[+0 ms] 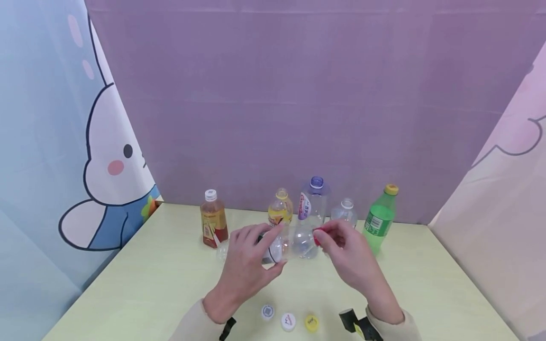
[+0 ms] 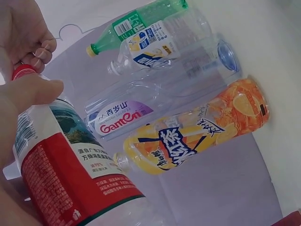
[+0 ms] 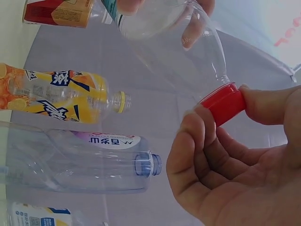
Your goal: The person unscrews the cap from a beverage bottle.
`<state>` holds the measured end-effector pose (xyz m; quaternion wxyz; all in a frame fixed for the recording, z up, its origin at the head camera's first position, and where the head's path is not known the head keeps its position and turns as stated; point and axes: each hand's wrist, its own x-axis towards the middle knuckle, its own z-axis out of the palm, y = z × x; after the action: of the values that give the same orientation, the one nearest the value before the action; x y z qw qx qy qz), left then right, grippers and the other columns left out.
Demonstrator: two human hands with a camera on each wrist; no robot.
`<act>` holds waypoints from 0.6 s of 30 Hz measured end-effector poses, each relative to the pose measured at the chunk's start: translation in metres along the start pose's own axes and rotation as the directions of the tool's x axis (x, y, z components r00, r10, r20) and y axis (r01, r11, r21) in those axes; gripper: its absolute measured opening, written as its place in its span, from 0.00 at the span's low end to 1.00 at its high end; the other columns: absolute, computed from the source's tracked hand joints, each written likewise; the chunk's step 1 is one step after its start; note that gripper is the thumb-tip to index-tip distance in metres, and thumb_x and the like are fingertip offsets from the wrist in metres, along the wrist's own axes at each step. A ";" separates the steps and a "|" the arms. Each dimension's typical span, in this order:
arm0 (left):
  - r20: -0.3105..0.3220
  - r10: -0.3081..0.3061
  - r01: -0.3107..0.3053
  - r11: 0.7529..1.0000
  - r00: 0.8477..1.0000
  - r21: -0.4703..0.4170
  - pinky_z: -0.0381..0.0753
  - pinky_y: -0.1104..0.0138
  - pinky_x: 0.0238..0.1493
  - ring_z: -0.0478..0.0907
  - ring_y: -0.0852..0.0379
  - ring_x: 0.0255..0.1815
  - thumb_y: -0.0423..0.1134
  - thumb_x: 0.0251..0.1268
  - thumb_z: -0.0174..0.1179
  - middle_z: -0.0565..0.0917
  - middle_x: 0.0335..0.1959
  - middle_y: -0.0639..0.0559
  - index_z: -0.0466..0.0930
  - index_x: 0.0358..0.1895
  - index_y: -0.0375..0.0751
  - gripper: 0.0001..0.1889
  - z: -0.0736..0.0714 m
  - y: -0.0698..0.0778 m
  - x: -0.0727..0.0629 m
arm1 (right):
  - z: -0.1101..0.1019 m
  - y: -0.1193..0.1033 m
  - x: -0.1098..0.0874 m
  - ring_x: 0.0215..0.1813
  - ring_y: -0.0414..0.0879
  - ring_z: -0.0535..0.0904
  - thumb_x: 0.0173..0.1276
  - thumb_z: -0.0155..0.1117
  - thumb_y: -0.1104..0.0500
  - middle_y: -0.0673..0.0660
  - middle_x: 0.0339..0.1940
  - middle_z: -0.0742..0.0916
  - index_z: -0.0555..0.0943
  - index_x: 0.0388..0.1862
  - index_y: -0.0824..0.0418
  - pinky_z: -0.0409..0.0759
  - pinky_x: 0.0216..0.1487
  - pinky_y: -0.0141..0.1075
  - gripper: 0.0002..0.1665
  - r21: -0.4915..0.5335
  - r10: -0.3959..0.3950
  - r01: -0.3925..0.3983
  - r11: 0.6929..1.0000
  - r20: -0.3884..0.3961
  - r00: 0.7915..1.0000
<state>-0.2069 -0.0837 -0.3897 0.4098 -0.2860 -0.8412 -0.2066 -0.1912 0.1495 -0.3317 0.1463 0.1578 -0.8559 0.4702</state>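
Note:
My left hand (image 1: 247,267) grips a clear plastic bottle (image 1: 292,242) round its body, holding it tilted above the table with its neck toward the right. In the left wrist view, the bottle's label (image 2: 80,174) is red, white and green. At the bottle's mouth, thumb and fingers of my right hand (image 1: 354,258) pinch a red cap (image 3: 223,104). The cap sits at the neck; whether its thread is engaged I cannot tell. In the head view, part of the bottle is hidden behind the left hand.
Behind the hands stand an amber bottle (image 1: 213,220), an orange-labelled bottle (image 1: 279,210), a tall uncapped clear bottle (image 1: 315,201), a smaller uncapped one (image 1: 344,215) and a green bottle (image 1: 379,220). Two white caps (image 1: 288,322) and a yellow cap (image 1: 311,323) lie in front.

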 end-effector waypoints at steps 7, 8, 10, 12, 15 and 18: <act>0.007 0.008 -0.008 1.000 1.000 0.016 0.73 0.54 0.51 0.77 0.49 0.54 0.48 0.39 0.84 0.83 0.52 0.50 0.79 0.65 0.49 0.42 -0.001 0.000 0.001 | 0.001 0.003 -0.001 0.36 0.45 0.80 0.74 0.65 0.61 0.50 0.35 0.85 0.81 0.47 0.62 0.81 0.38 0.34 0.07 -0.036 -0.046 0.046 0.998 0.000 0.999; 0.005 0.010 -0.010 1.000 1.000 0.013 0.73 0.54 0.50 0.77 0.49 0.54 0.48 0.38 0.84 0.83 0.52 0.50 0.79 0.65 0.49 0.42 -0.001 0.000 0.001 | 0.001 0.003 -0.001 0.36 0.45 0.80 0.74 0.65 0.62 0.50 0.35 0.85 0.81 0.47 0.62 0.81 0.38 0.34 0.07 -0.043 -0.056 0.055 0.998 -0.001 0.998; 0.005 0.013 -0.014 1.000 1.000 0.008 0.73 0.54 0.50 0.78 0.49 0.54 0.48 0.38 0.84 0.83 0.52 0.50 0.79 0.65 0.49 0.42 -0.001 0.000 0.001 | 0.000 0.004 -0.001 0.37 0.44 0.80 0.73 0.66 0.63 0.50 0.35 0.85 0.80 0.48 0.62 0.81 0.39 0.35 0.07 -0.054 -0.079 0.079 0.995 -0.003 0.997; 0.007 0.016 -0.016 1.000 1.000 0.001 0.74 0.55 0.50 0.78 0.49 0.54 0.49 0.39 0.84 0.83 0.52 0.50 0.79 0.65 0.49 0.42 -0.001 0.000 0.000 | 0.000 0.004 -0.001 0.37 0.43 0.80 0.72 0.66 0.64 0.49 0.36 0.85 0.80 0.48 0.62 0.82 0.41 0.35 0.08 -0.063 -0.105 0.104 0.993 -0.004 0.995; 0.008 0.014 -0.014 1.000 1.000 -0.011 0.74 0.55 0.50 0.78 0.50 0.54 0.49 0.40 0.83 0.83 0.52 0.50 0.79 0.65 0.50 0.42 -0.001 0.000 0.000 | -0.001 0.005 -0.002 0.39 0.42 0.81 0.70 0.68 0.66 0.50 0.38 0.85 0.80 0.49 0.62 0.83 0.43 0.34 0.11 -0.073 -0.147 0.147 0.987 -0.004 0.989; 0.011 0.009 -0.009 1.000 1.000 -0.015 0.73 0.55 0.50 0.78 0.49 0.54 0.49 0.41 0.83 0.83 0.52 0.50 0.79 0.65 0.50 0.41 -0.002 0.000 0.000 | -0.001 0.005 -0.001 0.40 0.41 0.81 0.69 0.68 0.66 0.50 0.39 0.86 0.80 0.50 0.62 0.83 0.44 0.34 0.12 -0.086 -0.176 0.175 0.981 -0.009 0.984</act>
<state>-0.2062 -0.0849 -0.3885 0.4038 -0.2939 -0.8406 -0.2098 -0.1920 0.1530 -0.3359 0.2008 0.2226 -0.8565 0.4201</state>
